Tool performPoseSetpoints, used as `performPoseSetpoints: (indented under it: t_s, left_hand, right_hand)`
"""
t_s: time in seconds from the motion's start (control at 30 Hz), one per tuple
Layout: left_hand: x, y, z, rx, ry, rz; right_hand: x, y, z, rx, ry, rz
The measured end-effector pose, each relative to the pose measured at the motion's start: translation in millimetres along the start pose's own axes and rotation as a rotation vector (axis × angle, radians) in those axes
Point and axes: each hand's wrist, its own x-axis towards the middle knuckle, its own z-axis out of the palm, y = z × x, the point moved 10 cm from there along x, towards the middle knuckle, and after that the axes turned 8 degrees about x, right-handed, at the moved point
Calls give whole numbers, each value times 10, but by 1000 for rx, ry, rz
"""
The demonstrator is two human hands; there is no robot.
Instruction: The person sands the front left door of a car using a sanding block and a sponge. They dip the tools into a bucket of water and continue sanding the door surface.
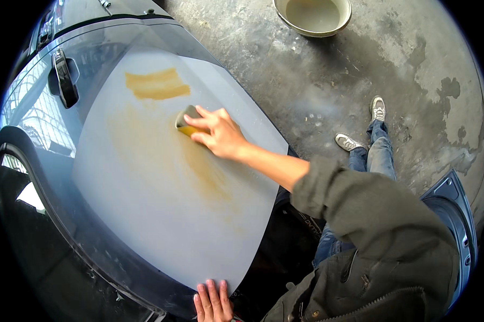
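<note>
A car door (161,204) lies before me, its middle a pale grey matte area inside darker glossy blue-grey paint. My right hand (220,131) reaches in from the right and grips a small sanding block (186,122), dark on top with a yellowish side, pressed against the panel. Just above the block is a yellow-brown filler patch (157,84). Below it a fainter yellow-brown smear (207,174) runs down the grey surface. At the lower edge of the panel my left hand (214,301) rests with its fingers stretched flat; the rest of it is cut off.
A black and chrome door handle (65,79) stands out at the upper left. The window opening (32,231) curves along the lower left. On the wet-stained concrete floor (306,80) is a bucket (312,29) of cloudy water. A blue metal panel (456,214) stands at the right.
</note>
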Motion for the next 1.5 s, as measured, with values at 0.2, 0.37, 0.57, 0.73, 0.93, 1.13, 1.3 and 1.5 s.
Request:
performPoseSetpoints:
  t_s: [0.2,0.37,0.57,0.73,0.93,1.13,1.3,1.5]
  left_hand:
    - [-80,0,37,-5,-44,-38]
    - [-5,9,13,9,-9,-11]
    - [-104,29,36,11,-47,-36]
    - [-8,41,13,31,-5,5]
    - [-97,52,49,42,-10,-35]
    - [-219,31,179,42,-32,25]
    - [-229,59,213,50,-56,23]
    - [-285,73,179,30,-51,-7]
  right_hand:
    - [-694,-56,217,-66,-79,-144]
    - [273,87,-34,-128,109,-30]
    - [-1128,-226,230,-11,-164,-308]
    - [311,-298,97,-34,-69,-216]
    - [-1491,-138,72,-121,-180,-386]
    - [-758,24,12,-106,-101,-295]
    - [-656,29,-17,-53,-69,-250]
    - [-1782,-184,71,-71,-84,-320]
